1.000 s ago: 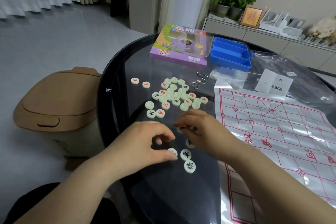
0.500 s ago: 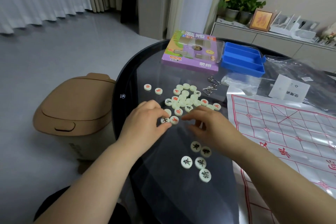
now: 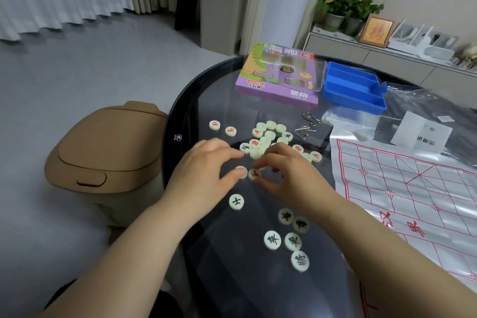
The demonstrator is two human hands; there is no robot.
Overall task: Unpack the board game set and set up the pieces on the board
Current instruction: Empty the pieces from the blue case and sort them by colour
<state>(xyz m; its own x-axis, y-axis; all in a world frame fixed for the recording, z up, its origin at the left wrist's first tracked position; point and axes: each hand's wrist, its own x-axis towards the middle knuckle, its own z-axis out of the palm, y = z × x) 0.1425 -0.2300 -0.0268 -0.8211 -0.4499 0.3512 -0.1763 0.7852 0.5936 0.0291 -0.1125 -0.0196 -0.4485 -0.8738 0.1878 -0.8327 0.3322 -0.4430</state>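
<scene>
Pale round chess pieces lie in a loose pile [image 3: 268, 142] on the dark glass table [image 3: 232, 279]. My left hand [image 3: 204, 170] is curled at the pile's near edge, its thumb tip on a blank-faced piece [image 3: 242, 170]. My right hand [image 3: 289, 175] pinches a red-marked piece [image 3: 254, 174] right beside it. A black-marked piece [image 3: 236, 201] lies alone below my hands. Several black-marked pieces [image 3: 293, 241] sit grouped nearer to me. The board [image 3: 413, 188], a plastic sheet with red lines, lies spread at the right with no pieces on it.
A purple game box [image 3: 278, 85] and a blue tray [image 3: 353, 88] stand at the table's far side. Metal wire loops [image 3: 308, 125], a plastic bag [image 3: 444, 111] and a paper slip [image 3: 420, 134] lie by the board. A tan bin [image 3: 103, 147] stands on the floor left of the table.
Both hands moved from the near group of pieces up to the pile's edge. One black-marked piece now lies apart from the pile, closer to me. The view shifted left.
</scene>
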